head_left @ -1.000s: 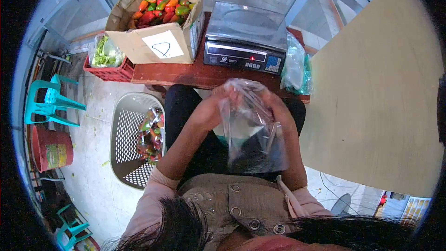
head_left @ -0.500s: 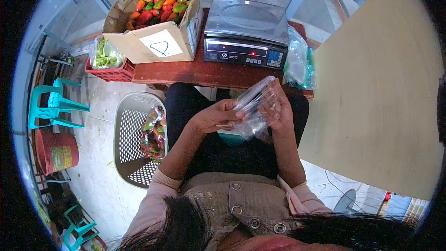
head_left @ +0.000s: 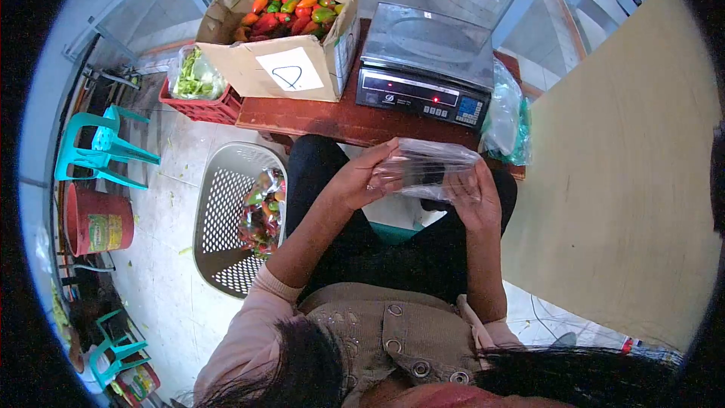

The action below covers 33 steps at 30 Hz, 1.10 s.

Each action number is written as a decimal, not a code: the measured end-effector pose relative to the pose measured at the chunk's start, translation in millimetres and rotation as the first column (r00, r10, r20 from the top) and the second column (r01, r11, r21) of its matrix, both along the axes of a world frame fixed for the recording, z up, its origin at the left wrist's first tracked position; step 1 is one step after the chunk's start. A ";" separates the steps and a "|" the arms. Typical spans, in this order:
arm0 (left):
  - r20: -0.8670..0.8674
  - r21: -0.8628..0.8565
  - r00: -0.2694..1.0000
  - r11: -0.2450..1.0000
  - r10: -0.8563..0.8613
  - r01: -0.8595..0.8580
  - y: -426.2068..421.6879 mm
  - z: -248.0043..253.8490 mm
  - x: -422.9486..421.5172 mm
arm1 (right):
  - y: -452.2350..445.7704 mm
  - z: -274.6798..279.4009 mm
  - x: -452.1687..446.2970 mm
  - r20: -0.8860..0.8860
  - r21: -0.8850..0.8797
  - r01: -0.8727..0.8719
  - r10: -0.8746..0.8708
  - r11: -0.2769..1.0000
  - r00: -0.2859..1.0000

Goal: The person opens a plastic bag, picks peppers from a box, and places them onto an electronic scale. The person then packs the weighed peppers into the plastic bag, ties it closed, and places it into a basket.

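Note:
A clear plastic bag (head_left: 432,157) is stretched between my two hands above my lap. My left hand (head_left: 365,176) pinches its left end, thumb and fingers closed on the film. At the other end my right hand (head_left: 477,195) grips the bag, and its fingers show through the plastic; whether they are inside or behind it I cannot tell. Beyond the hands, a digital scale (head_left: 423,68) stands on a red-brown wooden table (head_left: 317,117). To its left, an open cardboard box (head_left: 302,68) holds red, orange and green peppers (head_left: 291,15).
A perforated basket (head_left: 219,219) with bagged peppers (head_left: 262,211) stands on the floor left of my legs. Behind it are a red crate (head_left: 200,109), a turquoise chair (head_left: 106,143) and a red bucket (head_left: 100,219). Plastic bags (head_left: 504,117) lie right of the scale. A wooden panel (head_left: 604,174) fills the right side.
My hands have moved apart, pulling the crumpled bag out wide and flatter. My left hand has risen a little. The whole view has shifted slightly.

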<state>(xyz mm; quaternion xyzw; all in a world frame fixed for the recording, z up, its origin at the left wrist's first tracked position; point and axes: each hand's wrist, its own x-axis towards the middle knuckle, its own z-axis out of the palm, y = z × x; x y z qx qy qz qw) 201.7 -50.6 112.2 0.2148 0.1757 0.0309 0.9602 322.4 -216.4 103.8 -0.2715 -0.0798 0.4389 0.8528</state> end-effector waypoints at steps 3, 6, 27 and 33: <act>0.092 -0.043 0.996 0.999 -0.001 0.005 9.4 -29.2 1.4 | 3.0 -1.6 7.8 -0.053 -0.128 -0.050 0.044 0.990 0.998; 0.120 0.203 0.992 0.977 0.048 -0.072 12.8 -63.2 6.7 | 13.1 15.6 2.0 0.207 -0.493 0.150 -0.052 0.857 0.977; 0.216 0.933 0.954 0.332 -0.209 -0.139 12.8 -197.3 129.7 | 126.3 70.2 31.9 0.694 -0.470 0.330 0.574 0.819 -0.434; -0.006 0.713 0.798 0.556 -0.602 0.426 22.6 -251.7 138.8 | 316.7 117.1 60.1 0.816 -0.228 0.269 0.334 0.936 -0.471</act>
